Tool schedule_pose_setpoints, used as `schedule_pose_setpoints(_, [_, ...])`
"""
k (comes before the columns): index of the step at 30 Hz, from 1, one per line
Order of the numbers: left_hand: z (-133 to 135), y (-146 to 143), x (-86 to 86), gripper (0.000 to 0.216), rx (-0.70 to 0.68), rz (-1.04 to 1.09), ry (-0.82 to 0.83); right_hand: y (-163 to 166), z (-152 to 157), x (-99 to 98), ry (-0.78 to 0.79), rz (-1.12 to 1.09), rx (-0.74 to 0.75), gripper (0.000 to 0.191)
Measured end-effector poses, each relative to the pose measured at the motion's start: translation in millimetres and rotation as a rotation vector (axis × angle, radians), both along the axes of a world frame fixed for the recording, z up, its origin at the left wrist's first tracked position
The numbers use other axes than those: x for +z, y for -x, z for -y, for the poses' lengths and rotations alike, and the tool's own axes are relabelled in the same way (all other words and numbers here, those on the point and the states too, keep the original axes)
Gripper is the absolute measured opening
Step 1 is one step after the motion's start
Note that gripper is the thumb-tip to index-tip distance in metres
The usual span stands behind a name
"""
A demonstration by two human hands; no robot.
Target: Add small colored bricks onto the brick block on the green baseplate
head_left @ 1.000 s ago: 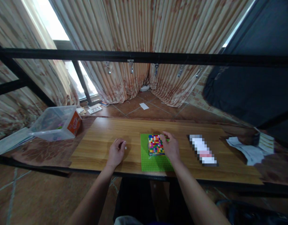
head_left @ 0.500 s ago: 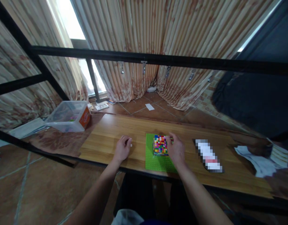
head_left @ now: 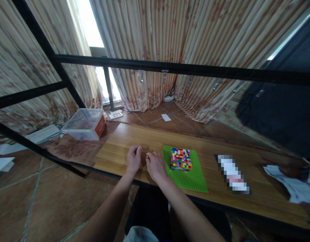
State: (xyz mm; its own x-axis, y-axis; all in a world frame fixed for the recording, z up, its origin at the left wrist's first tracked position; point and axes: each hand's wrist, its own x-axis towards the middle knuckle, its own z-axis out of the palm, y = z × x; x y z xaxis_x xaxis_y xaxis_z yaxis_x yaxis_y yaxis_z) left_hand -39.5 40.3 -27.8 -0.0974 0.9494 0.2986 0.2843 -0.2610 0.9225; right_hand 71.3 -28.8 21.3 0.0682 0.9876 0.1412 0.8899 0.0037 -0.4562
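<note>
A block of many-coloured toy bricks is built up on the green baseplate, which lies on the wooden table. To the left of the plate, my left hand rests low over the wood with its fingers curled in against the thumb. Whatever it holds is hidden or too small to name. Close beside it, between it and the baseplate, is my right hand, its fingers bent and drawn together. Its grip is also too small to make out. Neither hand touches the brick block, and a narrow gap separates the two hands.
A clear plastic box with a few coloured pieces stands beyond the table's left end. On the table a pixelated phone-like object lies right of the baseplate, with crumpled paper farther right. A black metal rail crosses behind.
My right hand has left the brick block and come left, beside my left hand. The left hand stays curled near its place. The whole view has shifted slightly.
</note>
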Motion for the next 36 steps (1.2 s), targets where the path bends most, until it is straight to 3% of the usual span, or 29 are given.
schedule_pose_setpoints(10, [0, 1, 3.1, 0.022, -0.029, 0.014, 0.029, 8, -17, -7.0, 0.119, 0.036, -0.044, 0.028])
schedule_pose_setpoints(14, [0, 1, 3.7, 0.023, -0.038, -0.014, 0.037, 6, -1, -4.4, 0.095, -0.006, -0.02, 0.027])
schedule_pose_setpoints(18, [-2, 2, 2.8, 0.025, -0.04, -0.037, 0.036, 0, 34, 2.4, 0.003, -0.201, 0.005, 0.024])
schedule_pose_setpoints(27, [-4, 3, 1.9, 0.025, -0.069, -0.095, 0.007, -49, 103, 8.4, -0.159, -0.593, -0.138, 0.021])
schedule_pose_setpoints(36, [-3, 3, 5.1, 0.024, -0.076, -0.135, 0.002, -108, 109, 9.9, -0.299, -0.69, -0.415, 0.025])
